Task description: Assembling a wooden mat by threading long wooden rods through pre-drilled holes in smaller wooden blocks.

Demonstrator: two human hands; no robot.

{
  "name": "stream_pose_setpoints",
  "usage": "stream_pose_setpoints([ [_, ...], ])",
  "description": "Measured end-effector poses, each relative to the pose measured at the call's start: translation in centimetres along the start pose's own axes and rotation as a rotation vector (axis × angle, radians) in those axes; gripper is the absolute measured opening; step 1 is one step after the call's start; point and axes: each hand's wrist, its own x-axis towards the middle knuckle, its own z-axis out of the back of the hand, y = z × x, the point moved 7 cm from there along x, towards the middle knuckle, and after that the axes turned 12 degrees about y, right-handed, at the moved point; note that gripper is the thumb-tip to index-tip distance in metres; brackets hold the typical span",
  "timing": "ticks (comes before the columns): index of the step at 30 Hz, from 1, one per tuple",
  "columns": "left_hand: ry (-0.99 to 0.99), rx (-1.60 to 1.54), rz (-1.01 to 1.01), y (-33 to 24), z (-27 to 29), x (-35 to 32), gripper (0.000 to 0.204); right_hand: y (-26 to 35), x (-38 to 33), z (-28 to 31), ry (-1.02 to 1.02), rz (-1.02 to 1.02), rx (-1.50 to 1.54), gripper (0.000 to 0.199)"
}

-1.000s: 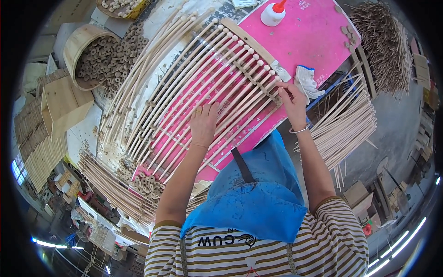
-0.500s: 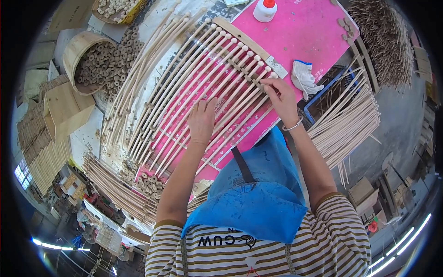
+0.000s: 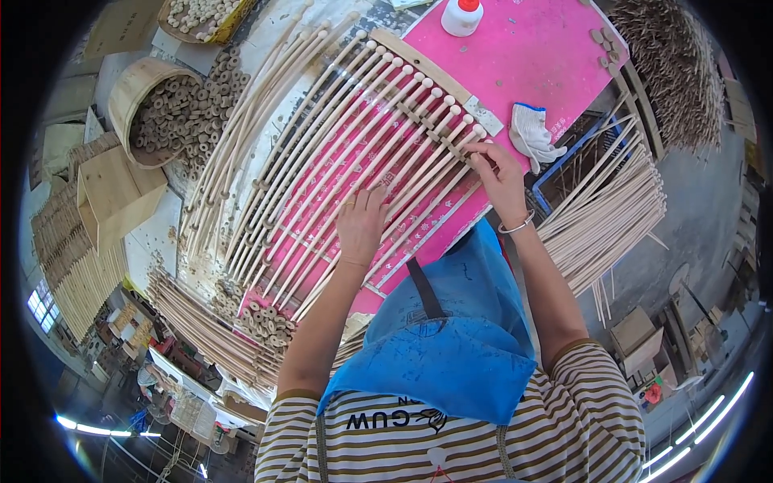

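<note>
Thin pale wooden rods with round ball ends lie side by side, slanting, on a pink printed board. Their balls line up along a wooden strip at the far end. Small brown wooden rings form a row across the right-hand rods, below the balls. My right hand pinches at the near right end of this row, apparently on a ring; its fingertips partly hide it. Lower on the rods, my left hand has its fingers curled together over a rod, and what lies under them is hidden.
Left of the rods, a tipped wooden tub spills brown rings. A red-capped white bottle and a white glove lie beyond my right hand. Bundled rods rest over a blue crate at right.
My left hand has shifted slightly right and nearer me, its fingers now more curled. My right hand has moved a little right, still pinching. Lower ends of the right-hand rods have shifted.
</note>
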Motion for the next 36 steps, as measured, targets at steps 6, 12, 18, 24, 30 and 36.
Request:
stream_pose_setpoints([
  [6,0.039,0.081,0.01,0.4,-1.2,0.2,0.031,-0.6,-0.3,-0.1,-0.008,-0.036,0.01,0.02],
  [12,0.058,0.127,-0.019,0.0,-1.2,0.5,0.035,-0.6,-0.2,-0.2,-0.008,-0.034,0.047,0.02],
  [18,0.065,0.159,-0.032,-0.1,-1.1,0.5,0.036,1.3,0.7,-0.6,-0.02,0.099,-0.214,0.02],
  [24,0.06,0.135,-0.02,-0.2,-1.3,0.3,0.038,2.3,3.7,-2.2,0.01,0.07,-0.708,0.016],
  [30,0.114,0.108,-0.004,-0.4,-1.6,-0.1,0.04,1.7,3.7,-2.0,0.045,0.085,-0.7,0.012],
  [36,0.092,0.041,0.014,-0.5,-1.2,0.1,0.037,0.6,2.9,-2.1,0.044,0.059,-0.657,0.016],
])
